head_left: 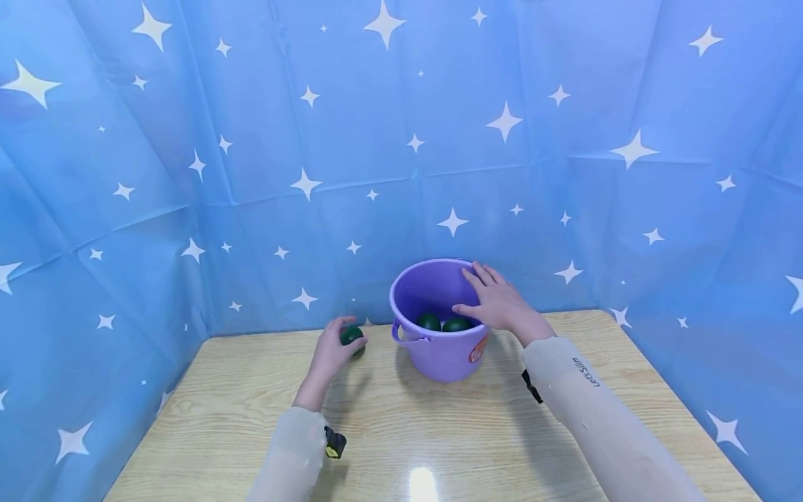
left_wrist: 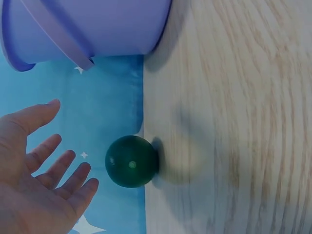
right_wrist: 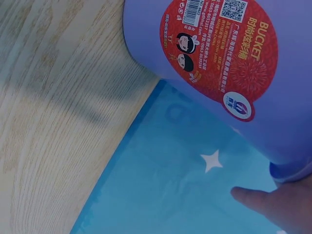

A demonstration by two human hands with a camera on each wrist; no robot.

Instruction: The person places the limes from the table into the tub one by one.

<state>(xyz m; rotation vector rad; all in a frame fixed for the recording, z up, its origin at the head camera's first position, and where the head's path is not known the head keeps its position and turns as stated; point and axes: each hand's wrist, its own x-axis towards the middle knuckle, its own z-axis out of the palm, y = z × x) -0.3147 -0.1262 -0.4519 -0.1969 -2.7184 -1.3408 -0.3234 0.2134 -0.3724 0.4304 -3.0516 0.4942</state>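
On table | left hand (head_left: 329,352) spread, beside green ball (head_left: 352,336) | right hand (head_left: 495,301) flat on bucket (head_left: 439,355) rim

We record a purple bucket (head_left: 439,348) bearing a red label (right_wrist: 219,48) with yellow lettering, dark green balls (head_left: 442,323) inside it, another dark green ball (left_wrist: 131,161) outside, a light wood-grain table (head_left: 439,432), and a blue backdrop (head_left: 251,139) patterned with white stars.
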